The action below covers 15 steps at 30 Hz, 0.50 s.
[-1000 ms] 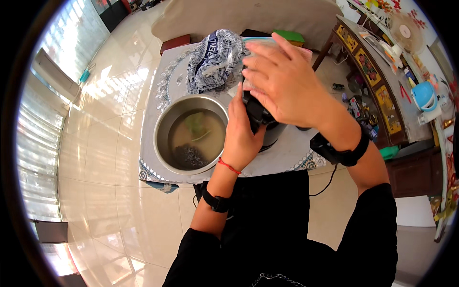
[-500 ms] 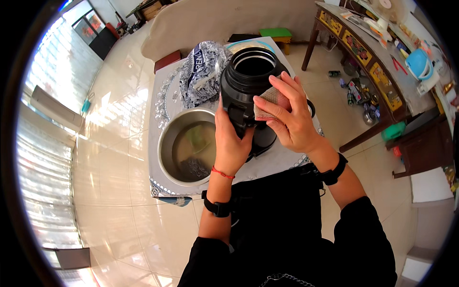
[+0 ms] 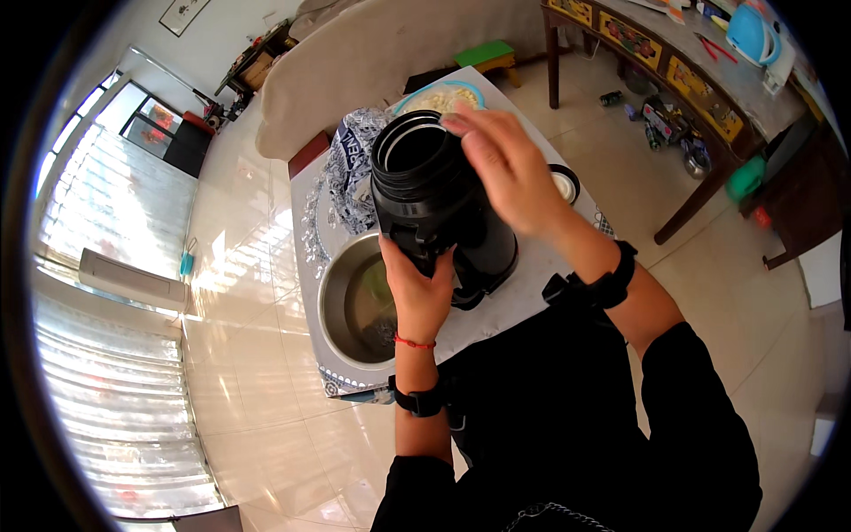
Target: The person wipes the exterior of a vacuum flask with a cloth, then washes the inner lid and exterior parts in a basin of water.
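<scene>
A large black wide-mouthed thermos jug [image 3: 479, 235] leans on the table, its uncapped mouth toward the far left. My left hand [image 3: 418, 301] is closed around its near side by the handle. At the right of the threaded rim, my right hand [image 3: 512, 177] is bent over with curled, slightly blurred fingers. The beige and red sponge it held earlier is hidden behind those fingers now. Left of the jug stands a steel basin [image 3: 323, 310] of cloudy water, with something green and a dark mesh-like clump in it. A round black-and-white lid [image 3: 565, 184] lies right of the jug.
The jug and basin share a small cloth-covered table [image 3: 523, 288]. Behind them are a patterned plastic bag [image 3: 347, 186] and a blue-rimmed bowl [image 3: 479, 93] of pale pieces. A green stool [image 3: 486, 55], covered sofa [image 3: 381, 53] and carved desk [image 3: 651, 49] stand beyond.
My right hand has moved up and left to the jug's rim, and the sponge has gone out of sight. The jug leans more to the left. The whole view has turned and shifted.
</scene>
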Each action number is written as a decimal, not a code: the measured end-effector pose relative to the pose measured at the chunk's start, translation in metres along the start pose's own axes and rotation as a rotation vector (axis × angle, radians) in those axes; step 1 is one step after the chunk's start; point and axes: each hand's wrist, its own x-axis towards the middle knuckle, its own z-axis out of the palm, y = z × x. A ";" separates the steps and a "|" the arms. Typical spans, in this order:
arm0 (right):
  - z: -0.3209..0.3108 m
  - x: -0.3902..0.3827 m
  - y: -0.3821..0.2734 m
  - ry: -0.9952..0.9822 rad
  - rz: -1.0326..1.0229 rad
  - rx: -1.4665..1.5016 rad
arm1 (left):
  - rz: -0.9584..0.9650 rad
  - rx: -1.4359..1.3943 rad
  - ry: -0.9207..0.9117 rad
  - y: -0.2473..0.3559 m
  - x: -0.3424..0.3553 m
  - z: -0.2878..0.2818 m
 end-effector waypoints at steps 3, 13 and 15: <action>-0.001 -0.004 -0.001 0.035 -0.035 -0.122 | -0.001 -0.065 0.018 0.005 0.005 0.001; 0.008 -0.002 0.023 -0.001 0.272 0.434 | 0.037 0.042 0.018 0.010 0.004 0.001; 0.009 -0.020 0.010 0.078 0.234 0.356 | 0.032 0.044 0.011 0.007 0.002 0.001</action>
